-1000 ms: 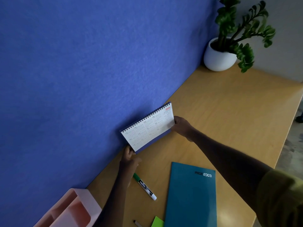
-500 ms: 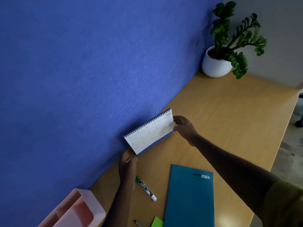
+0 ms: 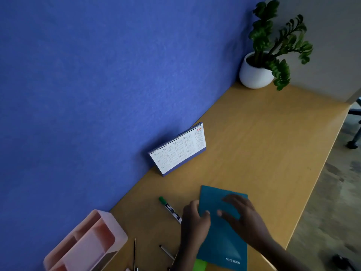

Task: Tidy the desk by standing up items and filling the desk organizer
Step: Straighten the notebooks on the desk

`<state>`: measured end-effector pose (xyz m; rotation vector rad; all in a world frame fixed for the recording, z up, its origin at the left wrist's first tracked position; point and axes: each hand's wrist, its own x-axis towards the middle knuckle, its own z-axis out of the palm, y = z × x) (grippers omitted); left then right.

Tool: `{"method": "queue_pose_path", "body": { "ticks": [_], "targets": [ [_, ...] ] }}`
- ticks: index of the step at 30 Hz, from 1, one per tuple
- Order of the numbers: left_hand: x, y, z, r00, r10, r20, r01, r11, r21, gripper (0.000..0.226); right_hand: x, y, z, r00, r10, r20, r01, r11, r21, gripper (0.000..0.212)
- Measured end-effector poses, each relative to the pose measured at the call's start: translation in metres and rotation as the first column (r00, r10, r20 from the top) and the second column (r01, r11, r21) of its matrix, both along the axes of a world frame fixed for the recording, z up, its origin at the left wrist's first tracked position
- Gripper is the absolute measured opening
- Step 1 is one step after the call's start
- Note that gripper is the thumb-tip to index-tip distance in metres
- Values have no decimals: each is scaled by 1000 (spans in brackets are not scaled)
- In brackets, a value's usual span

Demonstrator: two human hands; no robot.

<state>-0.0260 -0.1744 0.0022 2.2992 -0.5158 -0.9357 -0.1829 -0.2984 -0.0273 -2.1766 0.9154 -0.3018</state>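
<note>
1. The white spiral-bound desk calendar [image 3: 178,151] stands upright on the far side of the wooden desk [image 3: 263,153], against the blue partition [image 3: 97,94].
2. The left hand [image 3: 195,218] pinches the left edge of the teal notebook [image 3: 224,245], thumb on the cover; the right hand [image 3: 242,218] lies spread on top.
3. The pink plastic organizer [image 3: 109,218] sits near left.

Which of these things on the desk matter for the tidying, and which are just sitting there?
Part of the job: teal notebook, touched by left hand and right hand, green marker, two pens, green sticky note, pink organizer, standing calendar.
Just there: potted plant, blue partition, chair wheel.
</note>
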Motion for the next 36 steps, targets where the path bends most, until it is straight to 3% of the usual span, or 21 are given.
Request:
{"method": "queue_pose_path", "body": {
  "ticks": [3, 7, 14, 20, 23, 24, 28, 31, 34, 36],
  "targets": [
    [-12, -1, -3, 996, -86, 19, 83, 990, 116, 59, -28, 26, -14, 965, 72, -253, -106, 986, -125, 76],
    [-18, -5, -8, 996, -85, -3, 84, 981, 176, 63, -34, 38, -4, 893, 145, -427, -174, 984, -31, 89],
    [-25, -14, -12, 995, -58, 77, 37, 966, 257, 63, -39, 44, -5, 879, 138, -457, -163, 986, -16, 73],
    [-17, -14, -24, 996, 64, 61, -76, 972, 221, 55, -49, 45, -31, 934, 78, -350, -120, 988, -100, 71],
    [-12, -8, -22, 998, 56, 40, -60, 994, 96, 12, -51, 41, -33, 959, 53, -277, -77, 994, -74, 68],
    [-15, -6, -16, 999, 39, 8, -40, 998, 49, 8, -53, 39, -33, 963, 60, -262, -79, 995, -61, 67],
    [-26, -5, 3, 993, -17, -119, 8, 997, -77, 15, -60, 30, -40, 981, 84, -172, -83, 996, 13, 59],
    [-30, -5, 2, 989, 32, -145, -51, 990, -132, 19, -66, 21, -43, 992, 101, -79, -92, 989, 112, 49],
    [-35, -4, -1, 980, 77, -182, -112, 975, -191, 21, -69, 11, -36, 992, -87, 88, 60, 962, 266, 51],
    [-39, -7, 4, 960, 118, -254, -181, 953, -244, 23, -68, 3, -25, 941, -314, 129, 226, 863, 451, 55]
  ]
}}
